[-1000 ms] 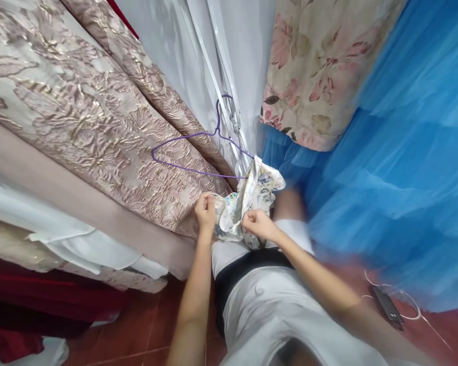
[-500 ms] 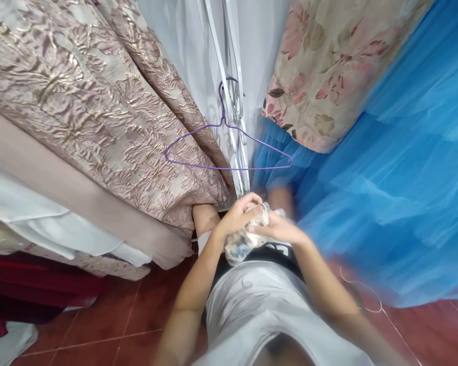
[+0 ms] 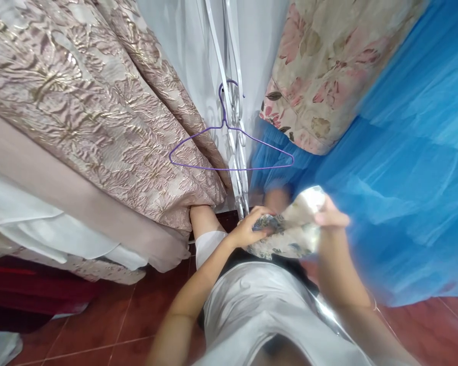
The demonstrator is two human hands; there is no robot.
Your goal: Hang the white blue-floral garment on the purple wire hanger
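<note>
A cream cloth with a bluish-green floral pattern (image 3: 290,231) stretches between my two hands above my lap; motion blurs it, and what kind of item it is does not show. My left hand (image 3: 252,227) grips its left end with curled fingers. At the upper right corner, my right hand (image 3: 333,213) pinches the cloth and is smeared by motion. Beyond my hands, a purple hanger (image 3: 229,168) hangs bare by its hook on a white metal rack (image 3: 234,104).
A pink-gold brocade garment (image 3: 99,112) hangs close on the left, with dark red fabric (image 3: 30,290) below. To the right are a floral garment (image 3: 320,76) and a blue tulle skirt (image 3: 400,178). Red floor tiles (image 3: 110,315) lie beneath.
My right hand has moved right and slightly up, drawing the bunched cloth out wide. My left hand still grips it and has shifted slightly right.
</note>
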